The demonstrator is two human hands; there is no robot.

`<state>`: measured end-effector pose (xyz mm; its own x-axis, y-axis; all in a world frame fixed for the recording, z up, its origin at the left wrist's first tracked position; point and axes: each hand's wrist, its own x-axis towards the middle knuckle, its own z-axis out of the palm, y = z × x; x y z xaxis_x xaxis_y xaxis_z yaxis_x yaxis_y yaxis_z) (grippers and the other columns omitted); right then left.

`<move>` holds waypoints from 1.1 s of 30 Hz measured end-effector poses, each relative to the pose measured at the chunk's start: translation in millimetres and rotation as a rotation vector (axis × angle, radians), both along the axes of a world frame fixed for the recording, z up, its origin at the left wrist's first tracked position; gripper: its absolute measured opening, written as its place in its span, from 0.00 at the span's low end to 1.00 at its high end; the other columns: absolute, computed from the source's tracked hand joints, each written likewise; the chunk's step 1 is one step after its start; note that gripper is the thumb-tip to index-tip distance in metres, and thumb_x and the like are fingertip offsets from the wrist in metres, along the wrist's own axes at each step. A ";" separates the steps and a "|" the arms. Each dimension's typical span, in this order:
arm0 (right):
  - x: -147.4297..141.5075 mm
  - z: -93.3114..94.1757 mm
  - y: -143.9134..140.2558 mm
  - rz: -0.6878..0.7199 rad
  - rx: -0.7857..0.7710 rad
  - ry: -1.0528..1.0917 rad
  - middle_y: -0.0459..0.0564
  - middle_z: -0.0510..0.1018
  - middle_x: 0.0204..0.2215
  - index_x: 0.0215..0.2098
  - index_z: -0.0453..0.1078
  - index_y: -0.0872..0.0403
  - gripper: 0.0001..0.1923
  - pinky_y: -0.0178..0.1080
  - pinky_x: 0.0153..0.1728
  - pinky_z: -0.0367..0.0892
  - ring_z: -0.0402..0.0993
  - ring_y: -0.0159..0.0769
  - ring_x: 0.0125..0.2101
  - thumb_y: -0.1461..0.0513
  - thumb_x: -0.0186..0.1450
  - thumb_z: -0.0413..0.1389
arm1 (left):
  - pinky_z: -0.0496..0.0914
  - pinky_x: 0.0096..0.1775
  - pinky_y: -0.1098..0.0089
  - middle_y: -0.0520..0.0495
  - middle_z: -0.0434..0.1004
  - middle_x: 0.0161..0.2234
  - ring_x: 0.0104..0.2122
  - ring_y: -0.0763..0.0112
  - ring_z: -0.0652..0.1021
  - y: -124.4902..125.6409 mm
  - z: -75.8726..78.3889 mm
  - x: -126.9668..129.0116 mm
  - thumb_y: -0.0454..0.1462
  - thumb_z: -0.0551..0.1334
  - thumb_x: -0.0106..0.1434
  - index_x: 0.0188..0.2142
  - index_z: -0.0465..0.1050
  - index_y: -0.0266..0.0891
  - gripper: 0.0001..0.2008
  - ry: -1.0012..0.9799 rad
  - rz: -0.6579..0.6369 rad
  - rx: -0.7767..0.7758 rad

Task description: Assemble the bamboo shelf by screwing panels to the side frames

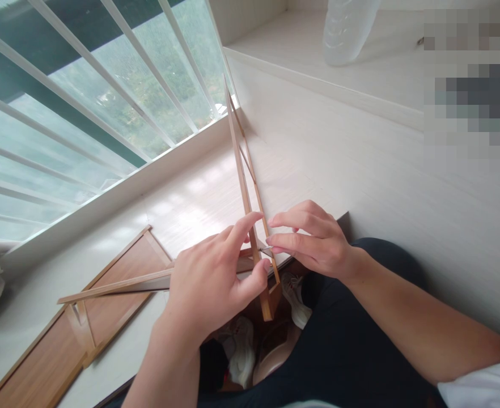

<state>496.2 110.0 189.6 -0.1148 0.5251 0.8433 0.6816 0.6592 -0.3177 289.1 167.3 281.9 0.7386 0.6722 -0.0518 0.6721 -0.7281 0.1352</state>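
Head view, looking down at a white sill beside a barred window [84, 102]. The left hand [210, 283] gripped a thin wooden frame [244, 187] near its lower corner, index finger laid along the upright strip and thumb pressed against its other side, the remaining fingers loosely curled. The frame stood nearly upright, its top leaning toward the corner where window and wall [381, 187] met, its lower corner block hanging just past the sill's edge above the person's lap. The right hand [313, 241] pinched a small metal piece [266, 249], too small to identify, between thumb and forefinger and held it against the frame's strip; its other fingers were extended and relaxed.

A second wooden frame [80, 317] and a flat brown panel [118, 283] lay on the sill to the left, one long strip reaching under the left hand. A clear plastic bottle [346, 28] stood on a higher ledge, well apart.

Risks, as judged: the frame was slender and held only at one end, so sideways pressure from the right hand could have bent or split the strip. The metal piece, pinched by the fingertips alone, could have slipped and dropped toward the shoes [241, 351] below. The unsupported top could have slid along the wall and swung the frame out of the grip.
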 end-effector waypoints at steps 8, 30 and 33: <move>-0.6 1.3 0.6 0.091 -0.056 0.049 0.51 0.82 0.39 0.46 0.78 0.51 0.06 0.41 0.39 0.74 0.74 0.38 0.38 0.63 0.71 0.61 | 0.68 0.35 0.65 0.54 0.85 0.39 0.41 0.58 0.85 0.6 -0.4 1.2 0.52 0.52 0.70 0.66 0.59 0.54 0.27 0.011 -0.011 0.013; -4.2 -1.7 -2.6 0.241 -0.398 0.368 0.40 0.66 0.22 0.33 0.68 0.54 0.13 0.31 0.26 0.58 0.60 0.26 0.22 0.59 0.76 0.56 | 0.65 0.34 0.66 0.54 0.85 0.39 0.40 0.58 0.84 -0.1 -1.5 0.2 0.53 0.52 0.70 0.66 0.59 0.54 0.27 -0.002 -0.007 0.006; -0.7 -2.4 -0.9 0.245 -0.321 0.303 0.43 0.71 0.26 0.35 0.70 0.54 0.09 0.34 0.31 0.62 0.64 0.29 0.27 0.61 0.75 0.57 | 0.65 0.34 0.65 0.55 0.85 0.39 0.40 0.58 0.84 -0.4 -1.5 -0.8 0.53 0.52 0.70 0.66 0.59 0.54 0.27 -0.001 -0.009 0.009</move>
